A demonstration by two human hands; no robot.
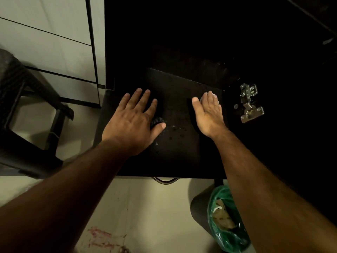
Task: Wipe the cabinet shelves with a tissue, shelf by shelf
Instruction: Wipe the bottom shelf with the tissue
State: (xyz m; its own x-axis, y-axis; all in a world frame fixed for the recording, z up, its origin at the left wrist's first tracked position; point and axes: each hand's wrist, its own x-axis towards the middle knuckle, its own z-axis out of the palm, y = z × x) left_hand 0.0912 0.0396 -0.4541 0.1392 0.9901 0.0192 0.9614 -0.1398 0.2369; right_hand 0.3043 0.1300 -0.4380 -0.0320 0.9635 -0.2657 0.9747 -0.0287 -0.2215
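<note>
Hands both on dark shelf [175,157]. Left hand [133,121] flat, fingers spread straight, pressing near shelf's left edge; likely bracing body weight while other hand works. Right hand [207,114] edge-on, fingers reaching toward shelf's far right corner, pressing white tissue [207,96] against surface; whether fingers curl round it, cannot tell. Tissue mostly hidden behind fingers, small, crumpled, pale. Shelf speckled with spots mid-surface. Metal hinge [249,103] just right of shelf.
</note>
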